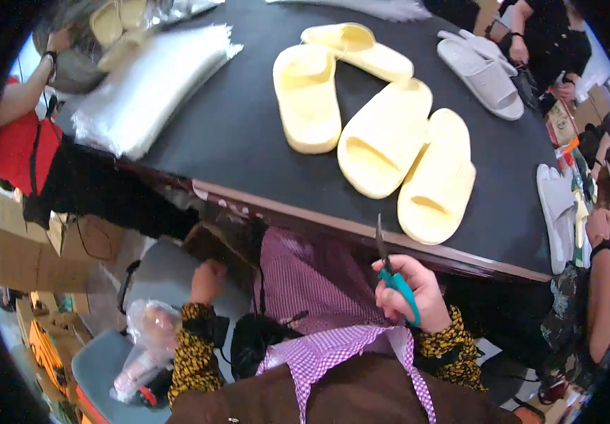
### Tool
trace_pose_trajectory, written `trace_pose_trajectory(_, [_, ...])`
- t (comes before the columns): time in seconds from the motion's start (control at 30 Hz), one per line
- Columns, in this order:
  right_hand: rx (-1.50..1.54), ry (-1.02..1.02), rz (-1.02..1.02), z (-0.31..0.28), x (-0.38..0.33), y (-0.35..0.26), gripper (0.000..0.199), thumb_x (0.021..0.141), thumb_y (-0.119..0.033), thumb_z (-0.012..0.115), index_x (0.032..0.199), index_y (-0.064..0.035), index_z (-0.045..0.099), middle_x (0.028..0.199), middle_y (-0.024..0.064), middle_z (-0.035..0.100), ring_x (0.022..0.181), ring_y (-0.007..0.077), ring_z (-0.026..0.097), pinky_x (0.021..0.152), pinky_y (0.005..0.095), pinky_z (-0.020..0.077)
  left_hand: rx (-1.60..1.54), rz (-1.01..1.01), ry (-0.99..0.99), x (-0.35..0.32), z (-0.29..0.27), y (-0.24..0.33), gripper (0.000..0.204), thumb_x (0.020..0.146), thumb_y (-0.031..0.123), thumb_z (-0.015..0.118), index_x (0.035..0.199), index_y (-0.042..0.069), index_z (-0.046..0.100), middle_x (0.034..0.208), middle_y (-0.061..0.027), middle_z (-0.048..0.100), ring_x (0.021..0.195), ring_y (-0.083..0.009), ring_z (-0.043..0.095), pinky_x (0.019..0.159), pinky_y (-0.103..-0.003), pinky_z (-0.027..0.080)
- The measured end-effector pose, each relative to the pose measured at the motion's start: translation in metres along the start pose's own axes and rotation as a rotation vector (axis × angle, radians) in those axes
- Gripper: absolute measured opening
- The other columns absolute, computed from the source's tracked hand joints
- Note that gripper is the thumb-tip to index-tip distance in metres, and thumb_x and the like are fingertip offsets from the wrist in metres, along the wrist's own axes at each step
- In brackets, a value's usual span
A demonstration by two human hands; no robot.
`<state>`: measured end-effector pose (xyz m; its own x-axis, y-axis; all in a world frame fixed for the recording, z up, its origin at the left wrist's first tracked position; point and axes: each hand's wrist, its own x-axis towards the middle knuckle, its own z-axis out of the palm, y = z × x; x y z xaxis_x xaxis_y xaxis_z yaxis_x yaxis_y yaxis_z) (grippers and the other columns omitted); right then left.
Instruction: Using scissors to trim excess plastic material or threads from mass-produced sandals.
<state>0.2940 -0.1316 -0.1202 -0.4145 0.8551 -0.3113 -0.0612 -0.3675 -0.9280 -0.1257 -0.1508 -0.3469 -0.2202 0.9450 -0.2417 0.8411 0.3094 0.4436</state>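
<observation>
My right hand (pixel 425 295), close to the table's front edge, is closed around a pair of scissors (pixel 401 286) with teal handles. Their dark blades point up toward the table and look nearly together. Several pale yellow slide sandals (pixel 384 138) lie loosely grouped on the dark table (pixel 241 141) just beyond that hand. My left hand (pixel 208 281) hangs lower, left of the purple checked apron (pixel 319 275) and over a grey chair (pixel 170 272). Its fingers are turned away and blurred, so I cannot make out whether it holds anything.
A stack of clear plastic bags (pixel 153 88) lies on the table's left side. Grey slides (pixel 485 74) are at the far right, near co-workers' hands (pixel 519 49). Another person in red (pixel 29 148) stands at the left. Cardboard boxes (pixel 22 247) and a bag-covered chair (pixel 96 367) are lower left.
</observation>
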Motion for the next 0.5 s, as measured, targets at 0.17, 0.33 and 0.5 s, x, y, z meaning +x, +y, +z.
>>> trace_pose_trajectory(0.17, [-0.047, -0.012, -0.032, -0.005, -0.011, -0.004, 0.043, 0.082, -0.004, 0.063, 0.122, -0.0028, 0.046, 0.078, 0.0037, 0.059, 0.062, 0.007, 0.054, 0.054, 0.0207, 0.0449, 0.087, 0.334, 0.354, -0.005, 0.015, -0.015, 0.036, 0.08, 0.026, 0.06, 0.108, 0.003, 0.058, 0.091, -0.0198, 0.065, 0.084, -0.0396, 0.061, 0.075, -0.046, 0.049])
trace_pose_trajectory(0.33, [-0.144, 0.018, -0.079, -0.01, -0.024, -0.014, 0.043, 0.082, -0.003, 0.063, 0.121, -0.0008, 0.046, 0.077, 0.0043, 0.059, 0.063, 0.0073, 0.054, 0.056, 0.0208, 0.0455, -0.47, 0.004, 0.267, -0.018, -0.064, 0.035, 0.029, 0.081, 0.018, 0.06, 0.101, -0.003, 0.06, 0.078, -0.0159, 0.064, 0.072, -0.0255, 0.063, 0.066, -0.034, 0.05])
trace_pose_trajectory(0.5, [-0.191, 0.012, -0.2, -0.026, -0.036, -0.052, 0.041, 0.081, 0.0, 0.063, 0.118, 0.0012, 0.047, 0.078, 0.0031, 0.058, 0.07, 0.0066, 0.055, 0.061, 0.0215, 0.0458, -0.704, 0.301, 0.231, -0.049, -0.177, 0.176, 0.014, 0.089, 0.008, 0.052, 0.095, -0.002, 0.059, 0.079, -0.0015, 0.06, 0.064, -0.0064, 0.054, 0.057, -0.021, 0.045])
